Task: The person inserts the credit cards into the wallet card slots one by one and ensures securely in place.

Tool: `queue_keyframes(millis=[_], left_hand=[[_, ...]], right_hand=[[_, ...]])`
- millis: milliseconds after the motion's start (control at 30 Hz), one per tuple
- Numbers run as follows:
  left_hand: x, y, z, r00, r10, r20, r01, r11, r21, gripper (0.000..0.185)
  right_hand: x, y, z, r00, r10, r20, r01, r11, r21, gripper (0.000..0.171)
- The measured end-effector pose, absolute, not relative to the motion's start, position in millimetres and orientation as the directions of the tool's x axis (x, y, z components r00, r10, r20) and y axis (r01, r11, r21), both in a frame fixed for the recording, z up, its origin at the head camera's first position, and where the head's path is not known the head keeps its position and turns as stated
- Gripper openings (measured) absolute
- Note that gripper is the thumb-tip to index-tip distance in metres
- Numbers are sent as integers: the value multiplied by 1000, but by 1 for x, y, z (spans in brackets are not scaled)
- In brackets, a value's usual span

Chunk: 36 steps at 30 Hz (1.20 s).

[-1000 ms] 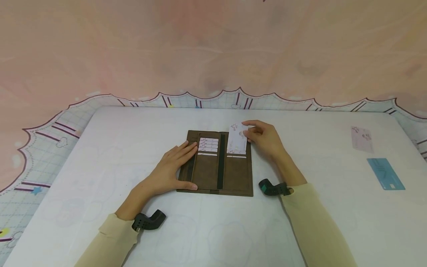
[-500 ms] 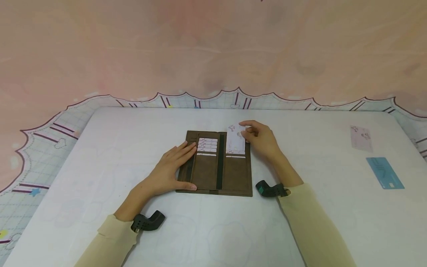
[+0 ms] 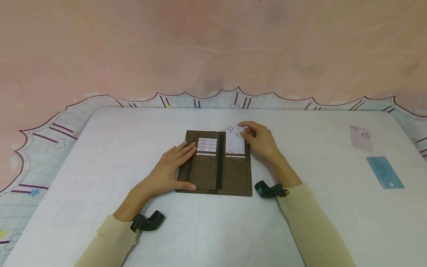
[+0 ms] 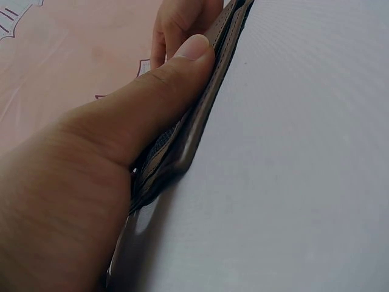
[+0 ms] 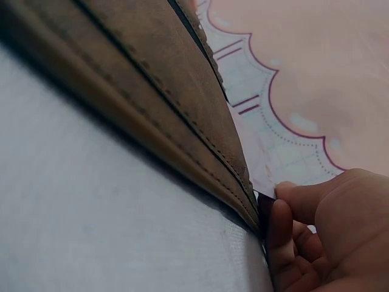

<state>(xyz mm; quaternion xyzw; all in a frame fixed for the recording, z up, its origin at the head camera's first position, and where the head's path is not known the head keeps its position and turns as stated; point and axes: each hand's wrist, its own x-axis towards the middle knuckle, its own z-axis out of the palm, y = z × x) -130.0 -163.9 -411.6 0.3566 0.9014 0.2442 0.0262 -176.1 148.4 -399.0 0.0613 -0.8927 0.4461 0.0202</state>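
Observation:
A brown bifold wallet lies opened flat on the white table. My left hand rests on its left edge, fingers straight, thumb on the lower border; the left wrist view shows that thumb pressing the wallet's edge. At the top of the right panel, a white card with a pink flower print stands partly in a slot, its upper part sticking out above the wallet. My right hand pinches this card by its right side, near the top. Several similar cards fill the left panel's slots.
To the right on the table lie a pale pink flowered card and a blue card, apart from each other. Behind the table's far edge hangs a peach-coloured cloth with a scalloped border.
My right hand has shifted slightly left and nearer, and the card sits a touch lower with it. My left hand stays on the wallet; the whole view has drifted a little.

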Motion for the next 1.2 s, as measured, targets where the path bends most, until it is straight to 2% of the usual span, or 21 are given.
queue_keyframes(millis=[1200], left_hand=[[-129, -163, -409, -744, 657, 124, 627, 622, 470, 108]], right_hand=[[-175, 149, -398, -993, -74, 93, -119, 582, -805, 23]])
